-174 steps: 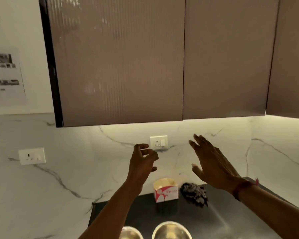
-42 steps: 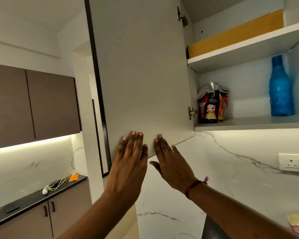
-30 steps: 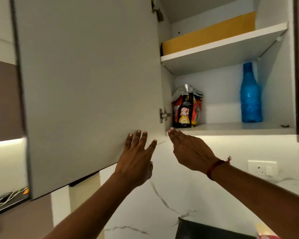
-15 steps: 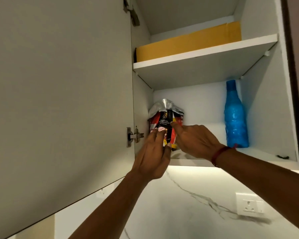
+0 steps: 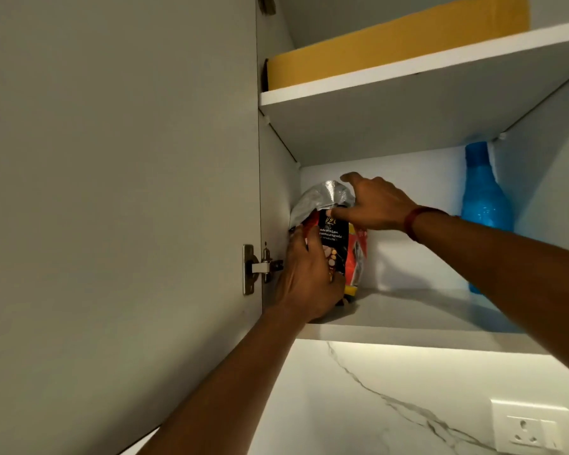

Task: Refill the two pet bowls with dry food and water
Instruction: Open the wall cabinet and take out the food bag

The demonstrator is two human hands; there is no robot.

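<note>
A red and black pet food bag (image 5: 337, 241) with a crumpled silver top stands upright at the left end of the lower cabinet shelf (image 5: 408, 323). My left hand (image 5: 306, 280) wraps the bag's lower left side. My right hand (image 5: 372, 205) grips its folded silver top from the right. A blue water bottle (image 5: 485, 205) stands at the right of the same shelf, apart from both hands. The two pet bowls are out of view.
The cabinet door (image 5: 119, 192) stands swung open on the left, its hinge (image 5: 260, 267) beside my left hand. A yellow box (image 5: 391, 44) lies on the upper shelf. Below is a marble wall with a white socket (image 5: 529, 428).
Both hands left the cabinet door after opening it, reached into the lower shelf, and have closed around the food bag. The camera has moved closer and tilted upward.
</note>
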